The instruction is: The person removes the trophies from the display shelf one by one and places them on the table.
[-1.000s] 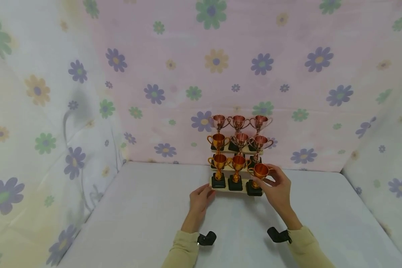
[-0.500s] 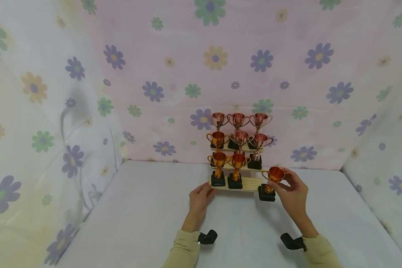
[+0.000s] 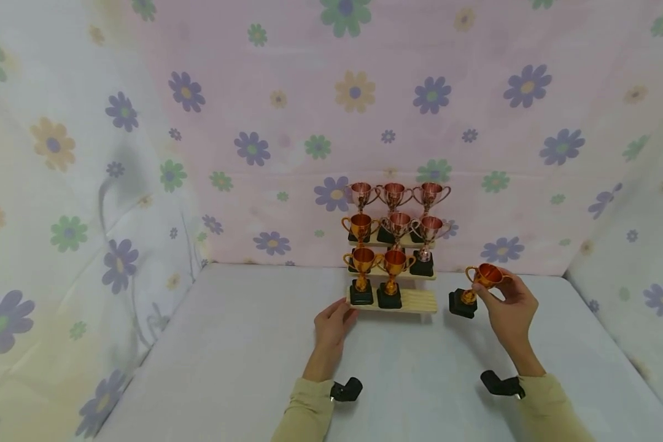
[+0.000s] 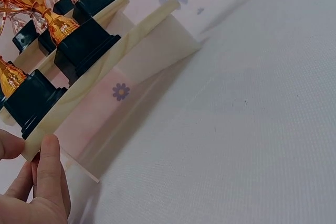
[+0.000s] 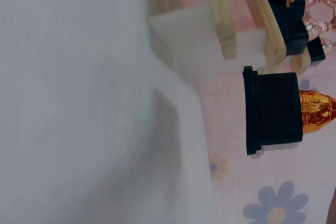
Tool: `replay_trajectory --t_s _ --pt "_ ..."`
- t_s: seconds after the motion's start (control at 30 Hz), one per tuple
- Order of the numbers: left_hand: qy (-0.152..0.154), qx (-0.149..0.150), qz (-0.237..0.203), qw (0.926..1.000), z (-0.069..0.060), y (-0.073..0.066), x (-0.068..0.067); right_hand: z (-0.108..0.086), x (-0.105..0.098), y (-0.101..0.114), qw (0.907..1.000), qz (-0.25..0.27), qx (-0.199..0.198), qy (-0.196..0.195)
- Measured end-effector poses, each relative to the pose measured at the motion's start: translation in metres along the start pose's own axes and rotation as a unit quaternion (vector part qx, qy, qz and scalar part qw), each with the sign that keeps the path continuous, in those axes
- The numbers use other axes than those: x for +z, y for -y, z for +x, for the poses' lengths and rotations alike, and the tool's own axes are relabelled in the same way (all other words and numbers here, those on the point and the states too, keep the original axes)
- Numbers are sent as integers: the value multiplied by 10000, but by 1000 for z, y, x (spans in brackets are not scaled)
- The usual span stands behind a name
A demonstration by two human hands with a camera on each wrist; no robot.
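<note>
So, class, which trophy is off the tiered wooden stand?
The gold trophy in the right hand, held tilted in the air; the other eight trophies stand on the wooden tiers.

head view: above and back from the tiered stand (image 3: 422,301), facing forward and down. left wrist view: close, before the stand's left end, tilted. right wrist view: close, off its right front, turned sideways. all share it.

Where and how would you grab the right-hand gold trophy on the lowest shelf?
The upright trophy is probably best pinched at its narrow stem, coming from the right: bare shelf lies there, while another gold trophy crowds its left.
</note>
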State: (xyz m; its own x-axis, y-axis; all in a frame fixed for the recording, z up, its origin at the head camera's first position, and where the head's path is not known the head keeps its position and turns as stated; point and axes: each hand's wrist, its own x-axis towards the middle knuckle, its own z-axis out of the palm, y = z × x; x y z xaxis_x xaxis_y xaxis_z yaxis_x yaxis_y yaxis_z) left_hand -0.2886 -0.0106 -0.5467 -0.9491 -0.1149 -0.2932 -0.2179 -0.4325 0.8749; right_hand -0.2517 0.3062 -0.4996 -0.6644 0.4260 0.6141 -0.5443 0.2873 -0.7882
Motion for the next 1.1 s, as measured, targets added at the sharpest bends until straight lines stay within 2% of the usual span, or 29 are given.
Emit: replay_trajectory --t_s 0.13,0.37,0.47,0.6,0.73,0.93,1.1 --pt "-11 -2 -50 10000 4 -2 0 12 0 -13 9995 -31 326 -11" --pt "2 -13 -55 10000 8 -6 0 36 3 -34 9930 -519 1033 234" --pt "-5 4 -42 10000 10 -6 -1 49 6 -41 9905 -385 1284 302" --pt "-34 2 -36 10000 11 -6 -1 66 7 -48 9844 -416 1650 436" --pt "-70 11 -71 9999 9 -7 -1 78 6 -53 9768 -596 1914 750" --pt "-102 4 -91 9999 4 -5 1 88 0 -65 9736 -426 1952 1103" --pt "-24 54 -117 9999 -1 -2 2 90 -7 -73 9706 -685 1846 1387"
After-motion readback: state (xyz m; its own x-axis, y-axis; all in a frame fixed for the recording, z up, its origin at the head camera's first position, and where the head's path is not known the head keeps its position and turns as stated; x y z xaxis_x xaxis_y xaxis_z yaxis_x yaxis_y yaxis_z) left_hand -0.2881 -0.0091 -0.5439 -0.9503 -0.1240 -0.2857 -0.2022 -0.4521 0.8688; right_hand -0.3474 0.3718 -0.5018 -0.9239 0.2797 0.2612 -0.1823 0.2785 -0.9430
